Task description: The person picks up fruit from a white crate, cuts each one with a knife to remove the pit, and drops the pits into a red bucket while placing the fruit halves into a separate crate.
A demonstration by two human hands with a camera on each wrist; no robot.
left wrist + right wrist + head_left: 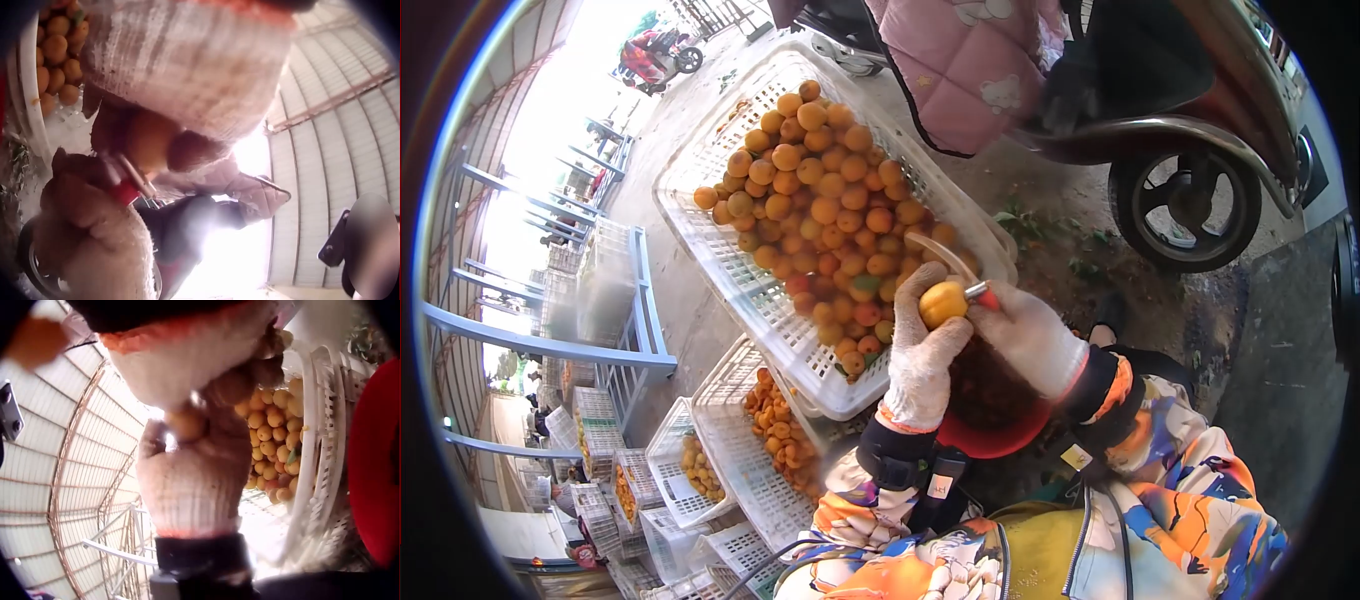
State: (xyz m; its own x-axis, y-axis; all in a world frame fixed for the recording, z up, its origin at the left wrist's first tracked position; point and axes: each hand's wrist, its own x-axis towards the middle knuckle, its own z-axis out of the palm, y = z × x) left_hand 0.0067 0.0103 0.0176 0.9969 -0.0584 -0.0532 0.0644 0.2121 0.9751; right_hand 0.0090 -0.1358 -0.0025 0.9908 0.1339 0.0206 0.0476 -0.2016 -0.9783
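Note:
In the head view my gloved left hand grips a yellow-orange apricot between thumb and fingers, above the near edge of a white crate. My gloved right hand holds a small curved knife by its red handle, its metal part right at the fruit. Close up in the left wrist view, the apricot sits under the left hand, with the red handle by the right fingers. The right wrist view has both gloves meeting around the apricot; the blade is hidden there.
The white crate holds many whole apricots. Below my hands is a red tub with dark contents. Another crate has orange fruit pieces. A scooter with a pink quilted cover stands at the upper right.

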